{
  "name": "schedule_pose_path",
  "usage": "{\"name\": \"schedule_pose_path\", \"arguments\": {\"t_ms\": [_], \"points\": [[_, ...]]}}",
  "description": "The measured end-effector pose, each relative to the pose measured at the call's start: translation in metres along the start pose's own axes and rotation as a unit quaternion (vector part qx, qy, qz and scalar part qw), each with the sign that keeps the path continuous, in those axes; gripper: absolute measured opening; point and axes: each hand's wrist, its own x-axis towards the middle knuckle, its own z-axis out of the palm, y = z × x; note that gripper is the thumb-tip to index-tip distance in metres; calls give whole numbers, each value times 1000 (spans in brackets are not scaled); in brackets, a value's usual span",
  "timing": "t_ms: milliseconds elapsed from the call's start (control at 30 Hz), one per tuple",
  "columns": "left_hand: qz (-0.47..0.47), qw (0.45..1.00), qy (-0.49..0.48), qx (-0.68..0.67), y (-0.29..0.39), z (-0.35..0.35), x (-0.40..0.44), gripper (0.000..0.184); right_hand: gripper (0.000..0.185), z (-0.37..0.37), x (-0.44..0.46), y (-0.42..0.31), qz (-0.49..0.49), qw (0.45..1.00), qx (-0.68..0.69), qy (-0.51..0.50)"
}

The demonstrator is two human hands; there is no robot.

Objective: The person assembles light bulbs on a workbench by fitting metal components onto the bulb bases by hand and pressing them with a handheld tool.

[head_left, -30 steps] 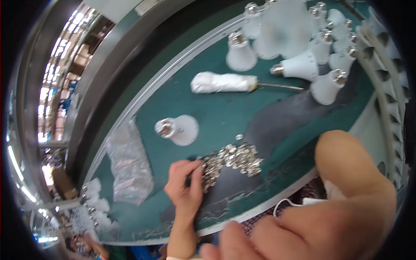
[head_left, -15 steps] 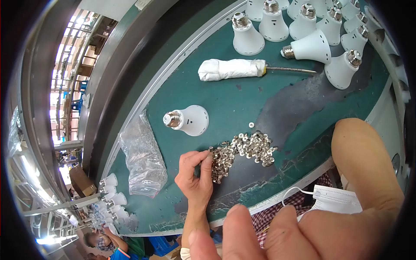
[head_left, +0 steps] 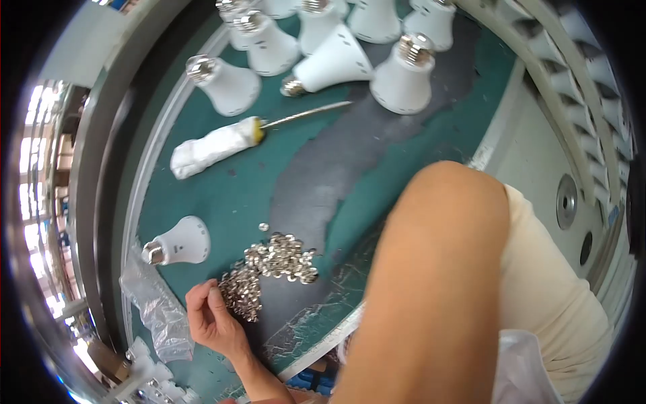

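Observation:
My left hand (head_left: 217,322) rests at the left edge of a pile of small shiny metal caps (head_left: 282,258), thumb and forefinger pinched together. Whatever those fingertips may hold is too small to make out. My right arm (head_left: 437,269) is bent, its elbow over the table's near edge, and the hand itself is out of view. Beyond the left hand lies a white LED bulb (head_left: 183,241) on its side, its screw base pointing left. One loose metal cap (head_left: 263,227) sits apart from the pile.
A screwdriver with a white-wrapped handle (head_left: 214,147) lies across the green table (head_left: 235,195). Several white bulbs (head_left: 404,81) stand at the back, one tipped over (head_left: 333,62). A clear plastic bag (head_left: 161,316) lies at left. A metal rail (head_left: 111,168) runs along the far side.
The view has swung right, so the table's things appear further left and lower. My right hand has left the view, and its forearm now fills the lower middle. The left hand stays pinched at the pile.

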Motion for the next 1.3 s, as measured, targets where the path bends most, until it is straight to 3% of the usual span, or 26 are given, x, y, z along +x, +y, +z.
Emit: {"name": "schedule_pose_path", "arguments": {"t_ms": [33, 67, 167, 200, 233, 267, 300, 333, 367, 467, 567, 733, 800, 1133, 1200, 1300], "points": [[52, 998, 0, 27, 2, 1, 2, 11, 14, -6, 5, 2, -12, 1000, -10, -13], [38, 999, -5, 23, 5, 0, 3, 11, 13, -11, 12, 3, -27, 999, -20, -27], [-18, 978, -38, 204, 18, -3, 4, 11, 12, -30, 39, -4, -70, 994, -39, -70], [52, 996, -17, 74, 22, -3, 7, 10, 8, -20, 29, 19, -76, 989, -54, 119], [34, 999, 0, 29, 20, -3, 6, 10, 13, -16, 35, 33, 68, 974, -176, 125], [17, 1000, 13, -17, 17, -2, 5, 9, 13, -14, 39, 53, 161, 952, -215, 144], [19, 999, 16, -24, 18, -2, 5, 9, 24, -6, 38, 77, 171, 913, -190, 319], [22, 999, 24, -23, 15, -6, 5, 9, 29, -4, 40, 88, 194, 890, -186, 367], [49, 999, -3, -11, 13, -8, 5, 8, 22, 0, 43, 103, 173, 873, -224, 397], [92, 995, -27, 25, 14, -12, 8, 7, 36, 9, 44, 120, 244, 885, -225, 326], [21, 998, 38, -34, 24, -18, 15, 8, 37, 12, 41, 127, 267, 881, -219, 324], [36, 995, 86, -32, 53, -23, 50, 11, 29, 17, 44, 125, 255, 874, -232, 342], [85, 989, 83, 84, 49, -24, 72, 9, 29, 21, 46, 129, 251, 874, -218, 355], [177, 971, 47, 154, 34, -13, 89, 11, 29, 21, 45, 130, 255, 878, -187, 361], [259, 948, 49, 179, 32, -15, 88, 12, 34, 22, 46, 131, 269, 878, -185, 351], [229, 957, 42, 172, 32, -17, 85, 12, 34, 22, 46, 131, 272, 878, -185, 348]]}}
